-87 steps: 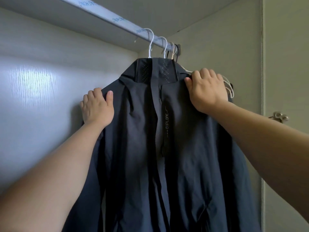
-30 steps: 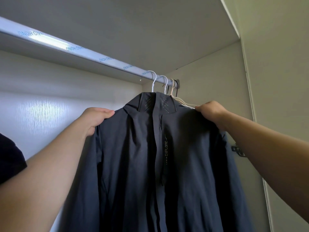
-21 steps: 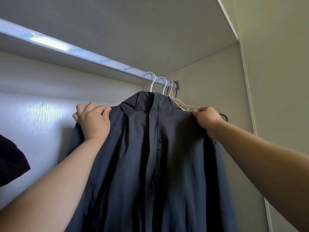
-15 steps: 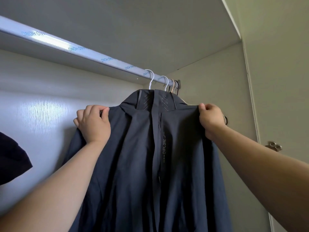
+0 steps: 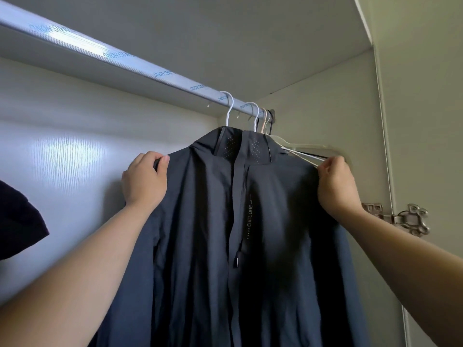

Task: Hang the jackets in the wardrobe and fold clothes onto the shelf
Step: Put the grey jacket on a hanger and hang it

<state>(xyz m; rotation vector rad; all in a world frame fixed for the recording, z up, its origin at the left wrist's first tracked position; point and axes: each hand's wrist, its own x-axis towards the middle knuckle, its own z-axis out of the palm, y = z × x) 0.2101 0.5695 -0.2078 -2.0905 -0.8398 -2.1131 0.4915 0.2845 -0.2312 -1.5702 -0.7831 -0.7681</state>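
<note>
A dark navy jacket (image 5: 213, 234) hangs on a white hanger (image 5: 229, 106) from the silver wardrobe rail (image 5: 120, 56). It faces me with its zip closed down the middle. My left hand (image 5: 145, 181) pinches the jacket's left shoulder. At the right shoulder seam, my right hand (image 5: 335, 184) grips the fabric. Both of my arms reach up from below. The jacket's lower hem is out of frame.
Several empty hangers (image 5: 295, 149) crowd the rail's right end behind the jacket, against the wardrobe side wall (image 5: 325, 108). A metal door hinge (image 5: 411, 219) sits on the right. The white back panel (image 5: 62, 159) lies to the left. A dark sleeve edge (image 5: 17, 221) shows far left.
The jacket has stayed on the rail. Both hands have shifted slightly along its shoulders, and the empty hangers behind the right shoulder show again. The camera has tilted a little.
</note>
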